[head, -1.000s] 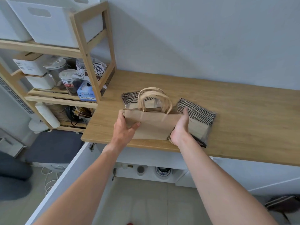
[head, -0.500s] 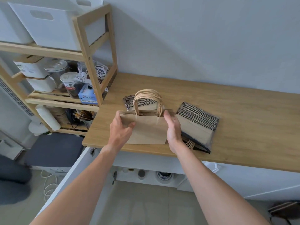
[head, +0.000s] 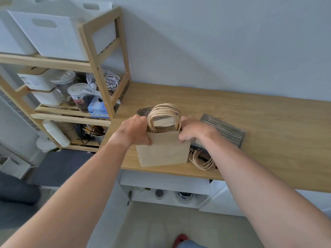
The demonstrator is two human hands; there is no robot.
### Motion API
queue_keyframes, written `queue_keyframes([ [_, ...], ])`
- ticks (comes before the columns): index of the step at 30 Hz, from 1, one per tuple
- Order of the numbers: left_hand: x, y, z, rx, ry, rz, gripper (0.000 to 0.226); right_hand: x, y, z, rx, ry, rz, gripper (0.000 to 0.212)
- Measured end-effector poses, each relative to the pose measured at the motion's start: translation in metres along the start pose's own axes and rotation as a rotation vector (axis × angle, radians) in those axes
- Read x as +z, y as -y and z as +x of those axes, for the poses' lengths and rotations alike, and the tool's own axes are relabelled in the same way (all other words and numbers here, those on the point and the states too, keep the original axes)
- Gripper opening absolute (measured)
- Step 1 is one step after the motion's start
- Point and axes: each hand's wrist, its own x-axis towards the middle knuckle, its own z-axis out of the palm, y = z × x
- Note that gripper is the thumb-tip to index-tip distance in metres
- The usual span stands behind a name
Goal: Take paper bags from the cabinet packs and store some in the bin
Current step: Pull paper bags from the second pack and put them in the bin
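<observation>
Both hands (head: 133, 130) (head: 192, 130) pinch flat kraft bags (head: 163, 151) — looped twine handles (head: 163, 116).

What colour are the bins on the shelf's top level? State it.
White: the bins on the wooden shelf show plainly in the head view.

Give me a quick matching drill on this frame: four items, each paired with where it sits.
Items:
1. white bin
2. blue box
3. bag stack held by both hands
4. loose handle loops

Places:
A. counter front edge, right of the held stack
B. top shelf of the wooden rack
C. middle shelf
D. standing on the counter

Pairs: 1-B, 2-C, 3-D, 4-A
</observation>
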Motion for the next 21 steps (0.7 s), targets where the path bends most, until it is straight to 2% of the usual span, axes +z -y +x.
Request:
queue_keyframes([
  [2, -0.006, -0.006, 0.007, -0.024, 0.132, 0.049, 0.064, -0.007, 0.002, 0.013, 0.045, 0.115, -0.024, 0.051],
  [5, -0.027, -0.009, 0.024, -0.085, 0.316, -0.084, 0.067, -0.035, 0.001, 0.027, 0.111, 0.247, -0.002, 0.066],
  [7, -0.055, -0.015, 0.043, -0.103, 0.374, -0.114, 0.066, -0.070, -0.002, 0.033, 0.132, 0.274, 0.011, 0.065],
  [9, -0.094, -0.025, 0.064, -0.126, 0.374, -0.165, 0.061, -0.115, -0.002, 0.037, 0.109, 0.242, 0.010, 0.055],
  [11, -0.137, -0.034, 0.086, -0.131, 0.326, -0.202, 0.060, -0.166, 0.001, 0.036, 0.086, 0.173, -0.013, 0.045],
  [14, -0.200, -0.037, 0.116, -0.095, 0.199, -0.240, 0.058, -0.240, 0.013, 0.026, 0.015, 0.046, -0.057, 0.045],
  [16, -0.237, -0.031, 0.129, -0.064, 0.072, -0.259, 0.060, -0.283, 0.026, 0.021, -0.043, -0.063, -0.098, 0.045],
  [21, -0.318, 0.013, 0.139, -0.071, -0.259, -0.268, 0.041, -0.339, 0.096, 0.012, -0.223, -0.403, -0.303, 0.036],
])
